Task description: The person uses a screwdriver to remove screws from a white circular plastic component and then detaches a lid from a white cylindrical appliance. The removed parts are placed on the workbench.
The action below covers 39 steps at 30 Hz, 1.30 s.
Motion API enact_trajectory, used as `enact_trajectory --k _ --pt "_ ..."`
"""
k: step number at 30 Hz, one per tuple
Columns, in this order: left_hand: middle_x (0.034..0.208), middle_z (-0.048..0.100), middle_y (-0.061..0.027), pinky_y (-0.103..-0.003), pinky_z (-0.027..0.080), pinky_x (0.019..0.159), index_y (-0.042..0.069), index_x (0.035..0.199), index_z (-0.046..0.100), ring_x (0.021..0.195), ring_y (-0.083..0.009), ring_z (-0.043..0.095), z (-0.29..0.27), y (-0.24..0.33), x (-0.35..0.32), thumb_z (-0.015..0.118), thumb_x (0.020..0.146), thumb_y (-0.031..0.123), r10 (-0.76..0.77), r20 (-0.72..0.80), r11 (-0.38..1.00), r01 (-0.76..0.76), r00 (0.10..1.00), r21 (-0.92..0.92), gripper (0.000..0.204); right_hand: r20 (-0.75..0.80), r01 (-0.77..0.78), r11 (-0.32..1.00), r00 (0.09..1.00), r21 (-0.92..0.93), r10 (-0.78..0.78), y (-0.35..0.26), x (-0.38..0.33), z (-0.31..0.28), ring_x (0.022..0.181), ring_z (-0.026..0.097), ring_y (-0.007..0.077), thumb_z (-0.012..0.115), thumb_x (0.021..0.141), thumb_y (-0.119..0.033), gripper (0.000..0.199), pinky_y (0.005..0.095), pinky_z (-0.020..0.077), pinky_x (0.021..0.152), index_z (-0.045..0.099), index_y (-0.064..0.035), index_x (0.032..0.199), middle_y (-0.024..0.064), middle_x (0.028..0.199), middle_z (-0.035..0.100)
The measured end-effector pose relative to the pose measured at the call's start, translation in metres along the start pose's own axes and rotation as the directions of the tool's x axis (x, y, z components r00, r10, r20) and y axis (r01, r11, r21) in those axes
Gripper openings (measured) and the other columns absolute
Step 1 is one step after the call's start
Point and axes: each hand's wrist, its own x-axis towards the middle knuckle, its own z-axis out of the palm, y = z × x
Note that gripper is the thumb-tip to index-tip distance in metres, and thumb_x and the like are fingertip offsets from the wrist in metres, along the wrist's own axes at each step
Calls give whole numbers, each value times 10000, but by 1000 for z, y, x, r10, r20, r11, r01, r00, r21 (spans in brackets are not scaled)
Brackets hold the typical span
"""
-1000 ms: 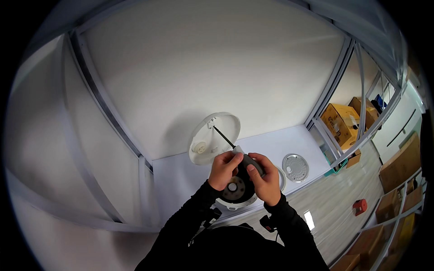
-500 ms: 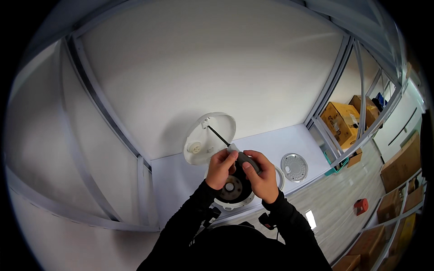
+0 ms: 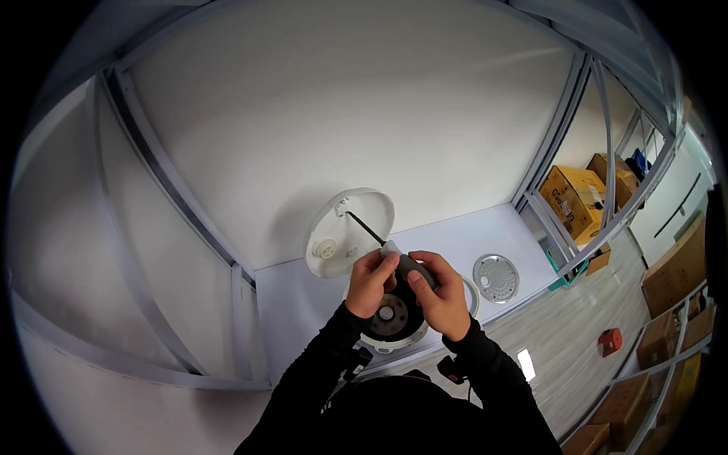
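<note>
Both my hands are closed on a screwdriver (image 3: 367, 227) with a dark shaft and a grey handle. My left hand (image 3: 371, 284) pinches the front of the handle, while my right hand (image 3: 442, 296) wraps its rear. The shaft slants up and left, its tip at the upper inner edge of the raised white lid (image 3: 371, 206). That lid belongs to a rice cooker (image 3: 385, 346) below my hands, whose dark inside shows a round metal heating plate (image 3: 390, 322). Whether the tip sits in a screw is too small to tell.
A round, perforated metal plate (image 3: 496, 278) lies on the white tabletop (image 3: 455, 236) to the right, beside a pale ring (image 3: 472, 298) partly behind my right hand. Metal frame posts flank the table. Cardboard boxes (image 3: 574, 203), a teal basket (image 3: 567, 279) and a red object (image 3: 609, 342) are farther right.
The view has shifted very slightly. My hands, the screwdriver and the lid keep the same places relative to one another.
</note>
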Motion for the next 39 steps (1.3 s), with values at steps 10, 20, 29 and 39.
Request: enact_trajectory --k 10,20,29,39 --pt "714 511 58 -242 318 517 58 964 649 571 -45 432 -3 -1 1 683 1022 289 1 12 999 -1 1000 -34 240 23 11 997 1000 -78 -9 -7 3 -2 785 683 188 689 966 -187 352 316 533 722 634 5 1257 155 876 724" --pt "675 463 54 -259 311 528 76 927 610 561 -57 394 -5 4 1 630 1045 277 -54 -17 994 52 998 -95 234 215 107 848 977 -518 8 -46 9 -9 746 722 407 682 967 -212 420 441 560 634 563 -12 1317 223 913 727" --pt "685 402 64 -270 329 558 111 878 550 602 -69 388 -8 13 5 609 1064 267 -156 64 953 167 986 -252 250 390 631 377 744 -678 -542 -32 16 -13 726 674 335 753 878 -143 485 428 546 583 585 -63 1326 113 910 594" --pt "1013 626 -7 -301 512 792 59 1191 635 932 -133 602 -14 2 7 598 1065 265 -169 217 894 242 961 -378 244 278 334 740 939 -584 -204 -34 19 -18 755 705 413 767 900 -212 474 455 562 617 577 -13 1286 231 1055 690"
